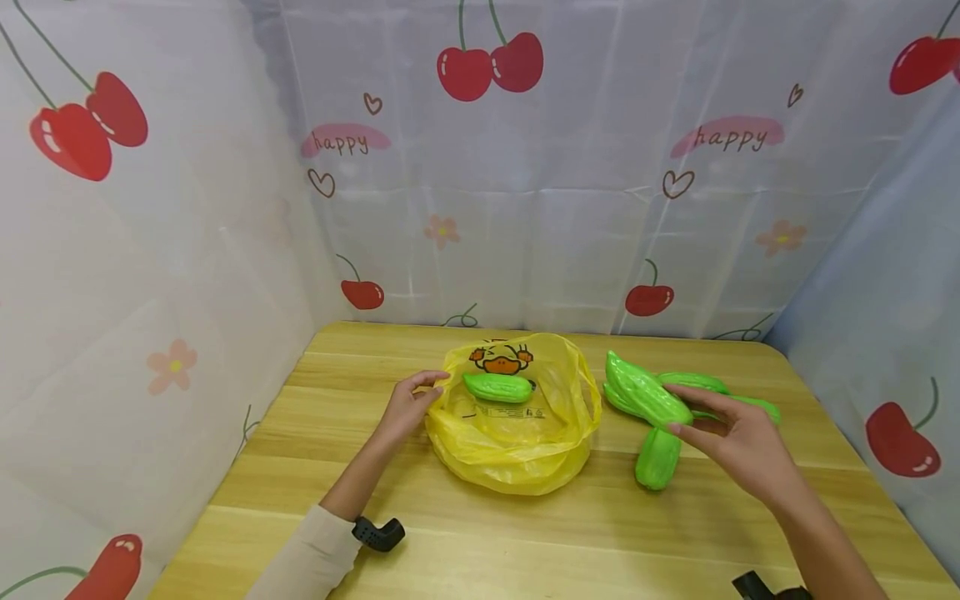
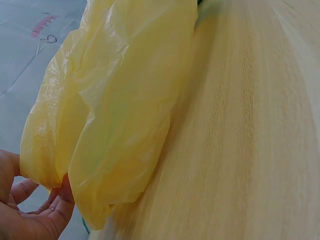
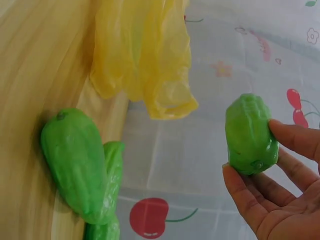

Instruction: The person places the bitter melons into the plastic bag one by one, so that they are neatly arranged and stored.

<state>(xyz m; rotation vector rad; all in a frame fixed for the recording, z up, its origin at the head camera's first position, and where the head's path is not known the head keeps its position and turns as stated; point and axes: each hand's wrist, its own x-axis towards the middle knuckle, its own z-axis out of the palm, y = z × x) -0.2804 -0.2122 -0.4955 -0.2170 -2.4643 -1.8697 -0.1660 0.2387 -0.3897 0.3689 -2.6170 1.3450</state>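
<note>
A yellow plastic bag [image 1: 510, 471] with a duck face print sits on the table, its mouth spread wide. Inside it lies one glossy green bitter melon [image 1: 498, 387]. My left hand [image 1: 408, 408] pinches the bag's rim on the left side; in the left wrist view, the bag [image 2: 125, 110] partly covers those fingertips. To the right of the bag, my right hand [image 1: 750, 442] holds another bitter melon [image 1: 648, 393] by its blunt end, between thumb and fingers. The right wrist view shows this held melon [image 3: 252, 135] raised off the table.
Several more bitter melons lie on the wooden table [image 1: 480, 550] under and behind my right hand, among them one standing out in front [image 1: 657, 460] and one at the back [image 1: 693, 382]. Cherry-printed curtains [image 1: 495, 208] enclose the table at the back and sides.
</note>
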